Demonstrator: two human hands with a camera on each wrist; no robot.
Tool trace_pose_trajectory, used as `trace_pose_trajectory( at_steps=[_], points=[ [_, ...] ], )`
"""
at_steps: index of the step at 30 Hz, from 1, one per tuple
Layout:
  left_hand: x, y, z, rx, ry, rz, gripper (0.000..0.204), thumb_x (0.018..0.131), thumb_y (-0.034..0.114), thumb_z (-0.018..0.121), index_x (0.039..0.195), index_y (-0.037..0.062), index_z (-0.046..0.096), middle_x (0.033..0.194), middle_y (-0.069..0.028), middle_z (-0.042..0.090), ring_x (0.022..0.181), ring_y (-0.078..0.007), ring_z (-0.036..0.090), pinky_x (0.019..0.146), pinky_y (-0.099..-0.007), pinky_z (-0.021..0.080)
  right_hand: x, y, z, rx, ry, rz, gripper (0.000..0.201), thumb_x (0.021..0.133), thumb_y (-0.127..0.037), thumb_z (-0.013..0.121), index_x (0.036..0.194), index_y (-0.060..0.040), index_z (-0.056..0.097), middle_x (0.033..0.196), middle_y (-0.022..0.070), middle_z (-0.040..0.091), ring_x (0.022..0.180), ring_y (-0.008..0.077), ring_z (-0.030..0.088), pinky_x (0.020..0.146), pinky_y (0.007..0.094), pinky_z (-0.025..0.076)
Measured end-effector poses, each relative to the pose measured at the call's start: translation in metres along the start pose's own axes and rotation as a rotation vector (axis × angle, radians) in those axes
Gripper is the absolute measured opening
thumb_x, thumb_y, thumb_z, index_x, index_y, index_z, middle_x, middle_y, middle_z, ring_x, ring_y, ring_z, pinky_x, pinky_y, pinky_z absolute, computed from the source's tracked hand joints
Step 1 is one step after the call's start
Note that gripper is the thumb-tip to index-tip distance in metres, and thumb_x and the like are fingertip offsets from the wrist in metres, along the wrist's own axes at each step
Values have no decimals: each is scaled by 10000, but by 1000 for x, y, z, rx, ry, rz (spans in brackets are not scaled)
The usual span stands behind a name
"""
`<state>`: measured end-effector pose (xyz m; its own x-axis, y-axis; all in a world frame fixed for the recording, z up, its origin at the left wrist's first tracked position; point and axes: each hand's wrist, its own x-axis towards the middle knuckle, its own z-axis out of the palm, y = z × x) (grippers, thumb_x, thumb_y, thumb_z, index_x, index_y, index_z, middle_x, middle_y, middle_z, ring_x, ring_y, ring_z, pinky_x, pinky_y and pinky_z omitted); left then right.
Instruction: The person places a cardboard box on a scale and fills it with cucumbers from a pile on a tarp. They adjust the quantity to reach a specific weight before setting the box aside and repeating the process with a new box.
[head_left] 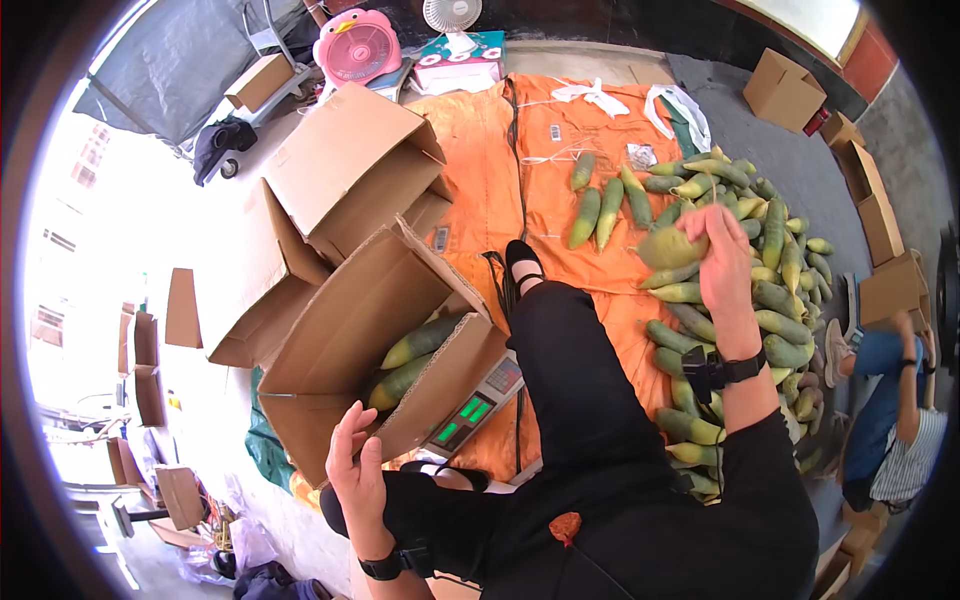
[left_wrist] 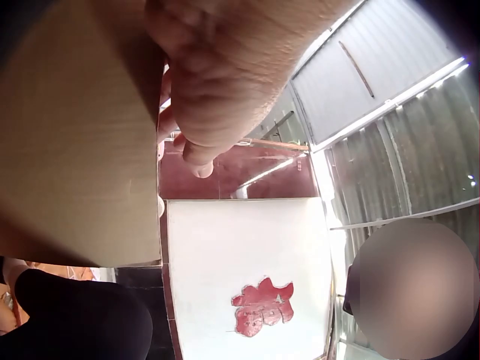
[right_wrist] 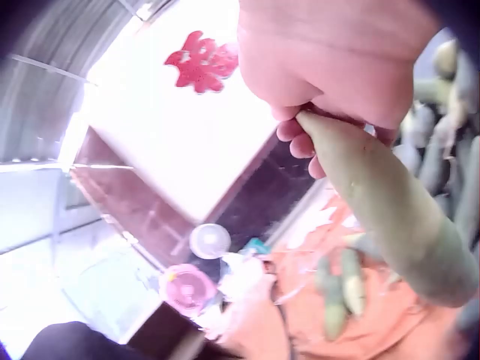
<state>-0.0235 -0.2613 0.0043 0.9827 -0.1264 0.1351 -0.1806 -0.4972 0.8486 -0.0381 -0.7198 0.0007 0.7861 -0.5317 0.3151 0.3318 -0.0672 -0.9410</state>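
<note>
My right hand [head_left: 727, 265] grips a green radish [right_wrist: 397, 210] by its narrow pale end, lifted above the orange sheet. In the head view this radish is blurred, and its thick end points left. A large heap of green radishes [head_left: 785, 325] lies beneath and beyond that hand. My left hand [head_left: 357, 485] is at the near side of an upright cardboard box [head_left: 345, 305], its fingers loosely extended right by the rim. The left wrist view shows that hand's fingers [left_wrist: 199, 161] alongside the cardboard wall [left_wrist: 82, 142]. Inside the box lie a few green radishes [head_left: 412, 350], partly hidden by the wall.
A scale with a lit green display [head_left: 470, 412] sits beside the box. More empty boxes [head_left: 340, 160] stand behind it. A pink fan [head_left: 357, 48] and a white fan [head_left: 452, 15] are at the back. Another person [head_left: 905, 420] is at the far right.
</note>
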Motion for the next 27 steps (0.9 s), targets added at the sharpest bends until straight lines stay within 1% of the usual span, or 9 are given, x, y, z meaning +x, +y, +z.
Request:
trace_pose_trajectory(
  at_steps=[3, 7, 9, 14, 17, 19, 21, 22, 27],
  points=[
    [-1, 3, -5, -117, 24, -60, 380, 868, 10, 556, 1248, 8, 564, 1113, -94, 650, 999, -192, 603, 874, -292, 452, 16, -48, 57, 344, -141, -219, 296, 1004, -217, 439, 768, -45, 492, 771, 49, 506, 819, 180, 505, 850, 356, 416],
    [3, 2, -11, -175, 53, -52, 382, 894, 60, 573, 1271, 5, 545, 1195, -93, 611, 1061, -194, 583, 900, -290, 445, 21, -88, 141, 705, -290, -311, 311, 999, -257, 448, 780, -49, 522, 730, 48, 534, 781, 183, 538, 811, 364, 445],
    [9, 2, -17, -89, 92, 29, 422, 902, 117, 599, 1300, 5, 515, 1280, -95, 552, 1150, -192, 536, 931, -303, 432, 11, -88, 182, 798, -399, -202, 316, 1014, -252, 387, 773, -71, 482, 735, 51, 523, 798, 227, 543, 896, 402, 421],
    [34, 22, -23, 231, 47, 154, 771, 668, 68, 706, 1386, 67, 424, 1304, -104, 525, 1212, -256, 494, 1006, -380, 401, -36, -45, 270, 1089, -447, 280, 354, 1002, -269, 441, 726, -56, 505, 676, 48, 508, 768, 189, 533, 779, 330, 441],
    [41, 20, -21, 51, -106, -2, 814, 652, 76, 733, 1394, 52, 400, 1264, -134, 543, 1158, -249, 533, 982, -375, 425, -64, -28, 293, 1212, -448, 535, 373, 1009, -285, 427, 717, -64, 497, 668, 40, 489, 756, 178, 510, 773, 311, 437],
    [45, 11, -26, 93, -169, 5, 854, 635, 77, 750, 1404, 44, 378, 1212, -150, 566, 1108, -251, 563, 964, -365, 441, -69, -18, 294, 1208, -469, 558, 353, 1014, -277, 413, 762, -57, 525, 732, 31, 524, 769, 144, 504, 765, 291, 433],
    [45, 1, -29, 66, -261, -10, 825, 654, 83, 742, 1398, 34, 388, 1196, -145, 581, 1098, -253, 569, 961, -355, 439, -63, -21, 284, 824, -545, 561, 326, 1015, -280, 410, 862, -38, 566, 827, 15, 561, 786, 104, 495, 752, 267, 428],
    [46, -2, -31, 62, -275, -14, 825, 654, 83, 742, 1398, 34, 388, 1196, -145, 581, 1098, -253, 569, 961, -355, 439, -56, -18, 280, 667, -558, 454, 249, 997, -222, 461, 1056, -17, 590, 988, 20, 590, 797, 72, 483, 751, 257, 430],
    [57, -29, -37, 180, -317, -219, 743, 696, 78, 718, 1371, 21, 415, 1182, -160, 599, 1082, -238, 574, 953, -338, 437, -32, -20, 220, 282, -397, 137, 333, 935, -85, 542, 1260, -13, 531, 1233, 63, 553, 1031, 93, 550, 860, 260, 449]
  ],
)
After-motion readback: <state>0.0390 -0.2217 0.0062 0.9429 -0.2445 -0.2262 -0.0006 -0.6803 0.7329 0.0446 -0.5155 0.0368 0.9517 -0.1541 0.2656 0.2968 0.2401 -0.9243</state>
